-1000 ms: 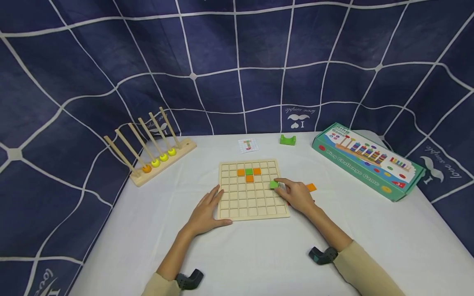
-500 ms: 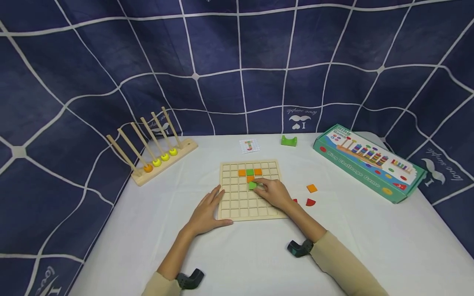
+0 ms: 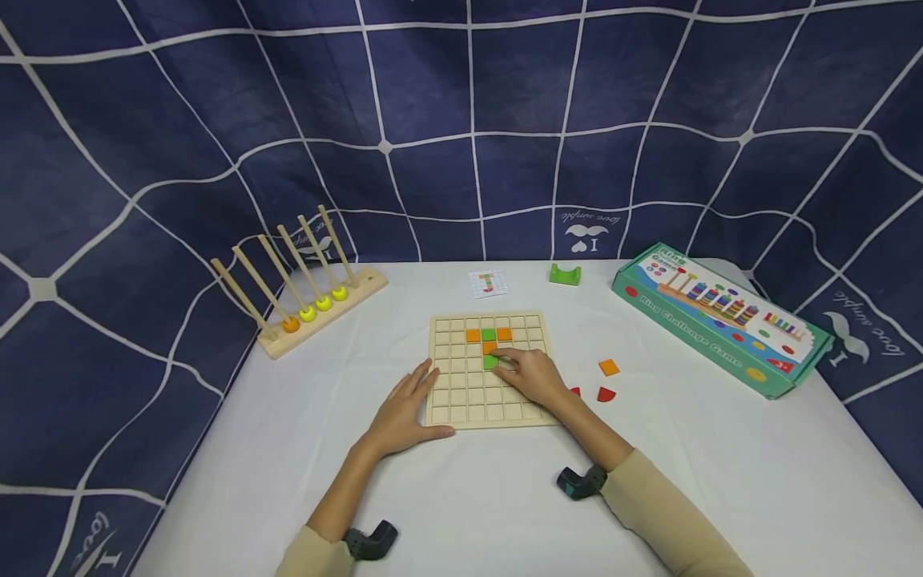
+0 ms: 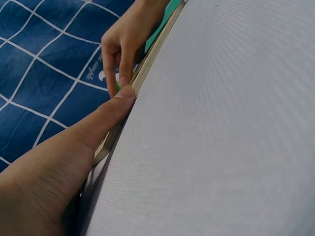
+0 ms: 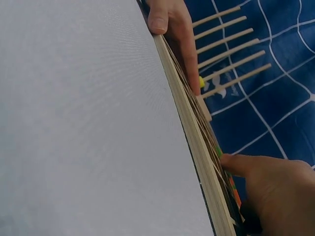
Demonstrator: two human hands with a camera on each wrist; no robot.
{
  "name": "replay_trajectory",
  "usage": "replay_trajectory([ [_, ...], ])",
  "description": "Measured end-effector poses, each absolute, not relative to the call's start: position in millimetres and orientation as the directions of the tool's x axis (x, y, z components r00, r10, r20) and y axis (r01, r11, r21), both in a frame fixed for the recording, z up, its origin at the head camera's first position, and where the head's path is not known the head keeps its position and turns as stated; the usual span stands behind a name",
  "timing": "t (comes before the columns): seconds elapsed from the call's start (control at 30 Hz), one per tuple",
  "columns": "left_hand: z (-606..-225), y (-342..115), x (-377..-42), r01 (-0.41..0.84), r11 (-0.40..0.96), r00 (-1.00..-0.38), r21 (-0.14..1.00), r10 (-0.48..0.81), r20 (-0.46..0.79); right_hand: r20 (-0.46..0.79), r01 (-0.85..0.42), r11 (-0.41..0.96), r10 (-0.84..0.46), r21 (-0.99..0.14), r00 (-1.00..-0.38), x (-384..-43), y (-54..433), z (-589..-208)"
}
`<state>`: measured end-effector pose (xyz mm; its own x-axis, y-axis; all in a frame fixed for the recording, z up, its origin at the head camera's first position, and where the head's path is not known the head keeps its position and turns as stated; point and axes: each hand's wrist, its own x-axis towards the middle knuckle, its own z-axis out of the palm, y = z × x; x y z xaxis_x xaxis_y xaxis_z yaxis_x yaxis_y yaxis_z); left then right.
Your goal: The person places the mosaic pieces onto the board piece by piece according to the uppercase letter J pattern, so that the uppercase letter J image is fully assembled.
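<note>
A wooden grid board (image 3: 476, 393) lies on the white table. My left hand (image 3: 401, 409) rests at its near left corner, fingers along the left edge and thumb against the front edge, as the left wrist view also shows. Near the board's middle, my right hand (image 3: 535, 375) holds a green square tile (image 3: 490, 362) between thumb and fingers, down at the grid. Just above that tile sits an orange tile (image 3: 489, 348). The row beyond has a green tile (image 3: 488, 334) between two orange ones. In the right wrist view, my right fingertip (image 5: 227, 160) touches the board area.
Right of the board lie an orange tile (image 3: 609, 367) and a red quarter-round piece (image 3: 606, 394); another red piece is partly hidden. Behind are a pattern card (image 3: 488, 284) and a green block (image 3: 566, 276). A peg rack (image 3: 324, 312) stands left, a game box (image 3: 721, 320) right.
My right hand has carried the green tile left from the board's right side to the cell below the orange tile, then stayed there. My left hand has kept its place.
</note>
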<state>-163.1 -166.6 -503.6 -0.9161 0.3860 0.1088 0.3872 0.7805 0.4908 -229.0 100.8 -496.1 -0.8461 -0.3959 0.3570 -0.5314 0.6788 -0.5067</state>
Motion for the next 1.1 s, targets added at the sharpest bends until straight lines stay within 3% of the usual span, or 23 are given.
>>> replay_trajectory([
  [0.3, -506.6, -163.2, -163.4, 0.400, 0.779, -0.911, 0.482, 0.396, 0.117, 0.333, -0.493, 0.681, -0.365, -0.542, -0.869, -219.1, 125.7, -490.8],
  [0.7, -504.4, -165.6, -162.7, 0.395, 0.783, -0.914, 0.480, 0.390, 0.116, 0.363, -0.393, 0.721, -0.209, -0.570, -0.908, -203.1, 222.8, -482.0],
  [1.1, -503.1, -166.2, -161.9, 0.398, 0.772, -0.913, 0.497, 0.385, 0.133, 0.191, -0.281, 0.770, -0.209, -0.572, -0.959, -200.4, 275.2, -491.8],
])
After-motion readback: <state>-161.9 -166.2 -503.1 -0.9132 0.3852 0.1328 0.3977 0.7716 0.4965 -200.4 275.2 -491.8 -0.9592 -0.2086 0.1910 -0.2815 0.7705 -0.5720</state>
